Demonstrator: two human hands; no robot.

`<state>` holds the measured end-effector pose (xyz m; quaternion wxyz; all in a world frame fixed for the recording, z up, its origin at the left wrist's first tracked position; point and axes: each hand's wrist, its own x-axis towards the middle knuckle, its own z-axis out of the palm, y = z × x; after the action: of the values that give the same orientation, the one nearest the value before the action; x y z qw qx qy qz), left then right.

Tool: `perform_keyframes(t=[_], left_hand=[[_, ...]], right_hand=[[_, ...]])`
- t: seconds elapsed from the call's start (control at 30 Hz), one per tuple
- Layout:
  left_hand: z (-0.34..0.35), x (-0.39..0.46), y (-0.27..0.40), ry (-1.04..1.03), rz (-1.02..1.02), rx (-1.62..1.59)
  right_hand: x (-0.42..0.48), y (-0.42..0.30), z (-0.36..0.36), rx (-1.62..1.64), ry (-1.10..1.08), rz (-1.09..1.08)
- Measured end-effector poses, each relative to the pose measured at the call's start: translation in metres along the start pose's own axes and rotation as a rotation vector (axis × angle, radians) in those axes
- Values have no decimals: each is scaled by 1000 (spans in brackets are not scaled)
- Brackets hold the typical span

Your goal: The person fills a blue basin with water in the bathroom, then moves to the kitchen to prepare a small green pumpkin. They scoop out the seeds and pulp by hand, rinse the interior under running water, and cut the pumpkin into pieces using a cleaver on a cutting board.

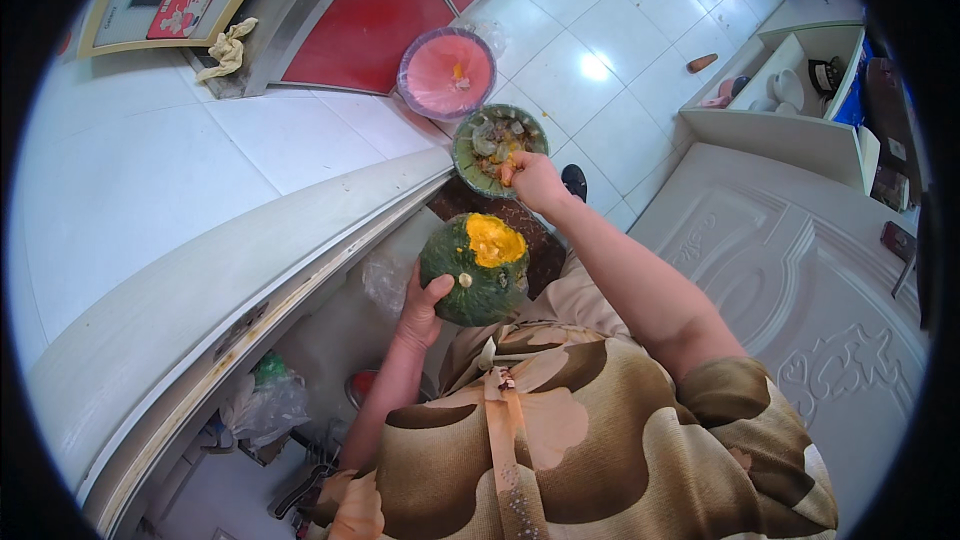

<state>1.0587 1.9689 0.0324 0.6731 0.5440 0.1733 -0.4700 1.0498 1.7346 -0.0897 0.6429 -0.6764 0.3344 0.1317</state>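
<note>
A round dark green pumpkin (474, 298) rests in my left hand (424, 304), its thumb beside the pale stem scar. One side of the pumpkin has a ragged opening with orange flesh (495, 240). Over a green waste basin (469, 165) is my right hand (531, 181), its fingers bent together around something orange, likely pumpkin pulp; the fingertips are partly hidden. Inside the basin lie scraps, clear plastic and orange bits. Behind it stands a pink bin (431, 75) lined with clear plastic, with a small orange scrap inside.
A white counter edge (247, 277) runs along the left. Red cabinet doors (375, 22) stand behind the bins. At the right are a carved pale door (780, 262) and an open drawer unit (772, 127). A brown object (702, 64) lies on the tiled floor.
</note>
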Motion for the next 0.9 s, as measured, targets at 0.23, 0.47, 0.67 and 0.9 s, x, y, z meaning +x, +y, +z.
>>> perform_keyframes(t=[0.23, 0.47, 0.67, 0.9], left_hand=[[2, -4, -8, 52, 14, 32], [5, -3, -6, 71, 61, 59], [-3, -2, -14, 133, 93, 49], [-1, -5, -10, 109, 70, 1]], right_hand=[[13, -4, 7, -132, 4, 203], [38, 45, 17, -94, -75, 107], [30, 31, 15, 14, 19, 137], [8, -6, -7, 491, -76, 280]])
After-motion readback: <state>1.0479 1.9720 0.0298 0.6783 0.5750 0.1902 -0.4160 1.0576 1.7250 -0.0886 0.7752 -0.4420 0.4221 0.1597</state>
